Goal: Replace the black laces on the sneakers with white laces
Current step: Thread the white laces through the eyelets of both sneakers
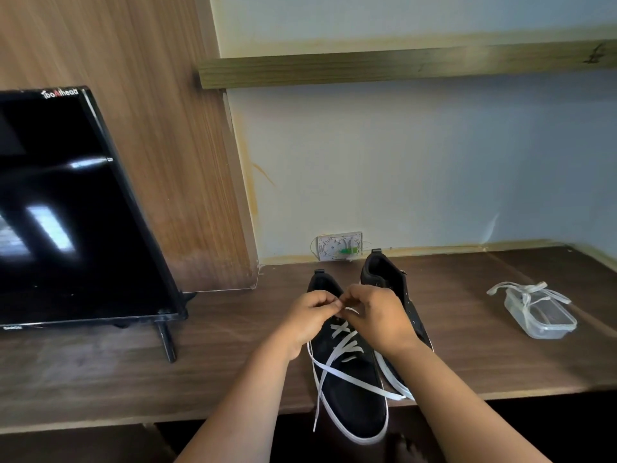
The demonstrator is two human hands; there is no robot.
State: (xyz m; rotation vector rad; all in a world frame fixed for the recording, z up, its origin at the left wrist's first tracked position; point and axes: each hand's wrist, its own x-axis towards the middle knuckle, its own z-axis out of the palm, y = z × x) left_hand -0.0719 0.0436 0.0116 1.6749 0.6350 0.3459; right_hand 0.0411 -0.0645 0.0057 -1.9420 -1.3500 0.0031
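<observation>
Two black sneakers with white soles stand side by side on the brown table. The near sneaker [350,396] carries a white lace [347,349] crossed through its lower eyelets, with both loose ends trailing over the toe. My left hand [309,317] and my right hand [377,315] meet above its upper eyelets, fingers curled, each pinching the lace. The far sneaker [397,282] sits behind my right hand and shows bare eyelets. Another white lace [531,292] lies draped over a clear plastic box.
The clear plastic box [547,324] sits at the right of the table [233,355]. A black TV [66,212] on a stand fills the left side. A white wall socket plate [339,245] is behind the shoes. The table's front edge runs under the near sneaker's toe.
</observation>
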